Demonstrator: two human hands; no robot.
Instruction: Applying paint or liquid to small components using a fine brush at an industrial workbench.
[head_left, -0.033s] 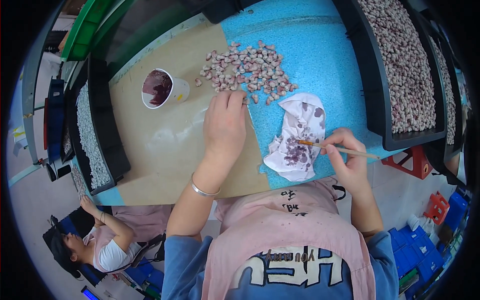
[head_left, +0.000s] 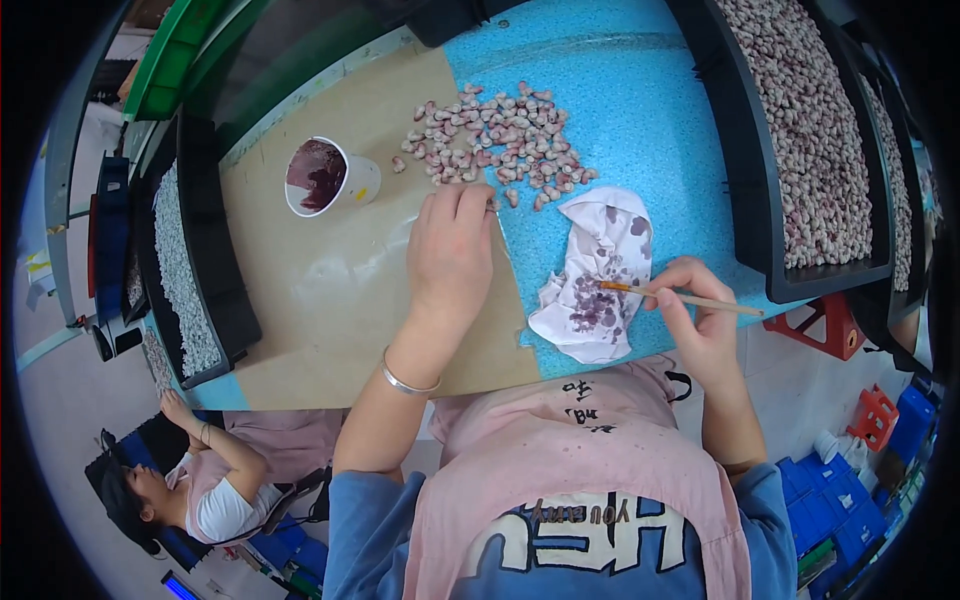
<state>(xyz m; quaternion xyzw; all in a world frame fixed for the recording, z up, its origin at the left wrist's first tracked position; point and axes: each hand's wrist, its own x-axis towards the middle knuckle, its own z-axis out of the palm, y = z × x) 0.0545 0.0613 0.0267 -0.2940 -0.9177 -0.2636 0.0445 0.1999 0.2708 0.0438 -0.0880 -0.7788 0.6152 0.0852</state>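
A pile of small pale, purple-tinged peanut-shaped pieces [head_left: 500, 130] lies spread on the table's blue surface. At the pile's near edge my left hand [head_left: 452, 245] is closed in a pinch, back of the hand up. Its fingertips hold a small peanut-shaped piece [head_left: 492, 204], mostly hidden. My right hand [head_left: 697, 315] grips a thin paintbrush [head_left: 685, 297] with a light wooden handle. The brush's orange-brown tip is over a white cloth [head_left: 612, 235] marked with purple blotches; whether it touches I cannot tell. Left of the pile stands a white paper cup [head_left: 361, 182] with dark purple liquid inside.
A long black bin [head_left: 750, 190] full of similar pieces stands at the right. Another black bin [head_left: 235, 310], holding pale grey pieces, is at the left. A brown sheet [head_left: 300, 270] covers the table's left part. At lower left sits a co-worker [head_left: 225, 490] in a pink apron.
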